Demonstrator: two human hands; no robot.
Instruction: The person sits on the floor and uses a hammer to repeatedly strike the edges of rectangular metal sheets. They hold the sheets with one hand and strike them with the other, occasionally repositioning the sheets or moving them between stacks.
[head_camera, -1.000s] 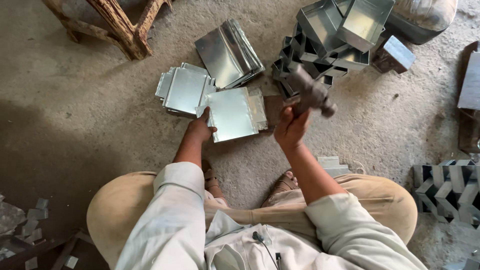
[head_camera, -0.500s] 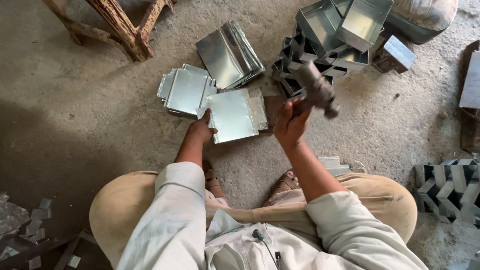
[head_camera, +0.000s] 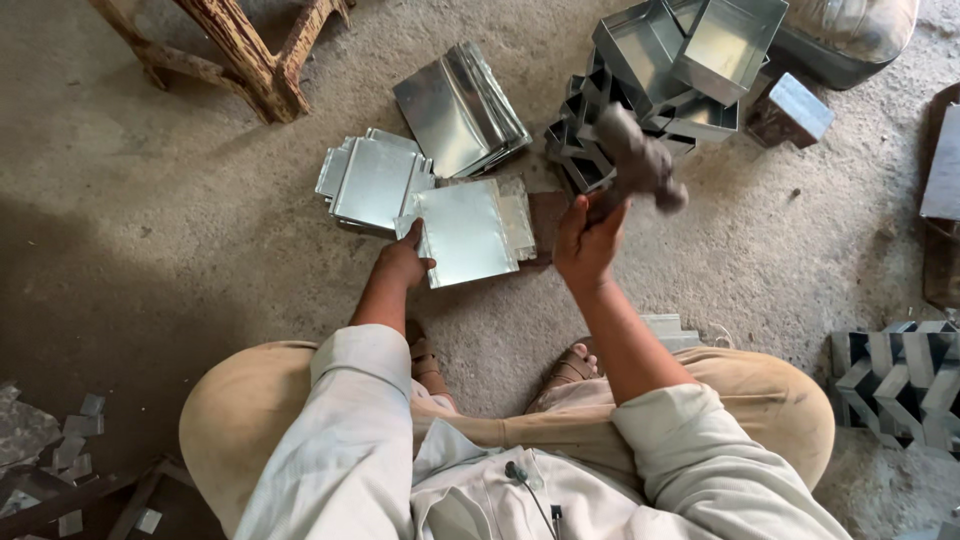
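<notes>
I squat over a concrete floor. My left hand (head_camera: 403, 262) presses on the near left corner of a flat shiny metal sheet (head_camera: 465, 230) that lies on a small block. My right hand (head_camera: 588, 240) grips the handle of a hammer (head_camera: 640, 160), whose blurred head is raised above and to the right of the sheet. A stack of similar cut sheets (head_camera: 370, 182) lies just left of the held sheet, and a pile of bent sheets (head_camera: 460, 108) lies beyond it.
Folded metal box trays (head_camera: 690, 50) are heaped at top right, with a small metal block (head_camera: 792, 110) beside them. A wooden stool leg (head_camera: 245, 55) stands top left. Stacked folded metal pieces (head_camera: 900, 375) sit at right; scrap offcuts (head_camera: 60, 440) lie at lower left.
The hammer in my right hand has swung slightly up and to the right. My left hand stays on the sheet.
</notes>
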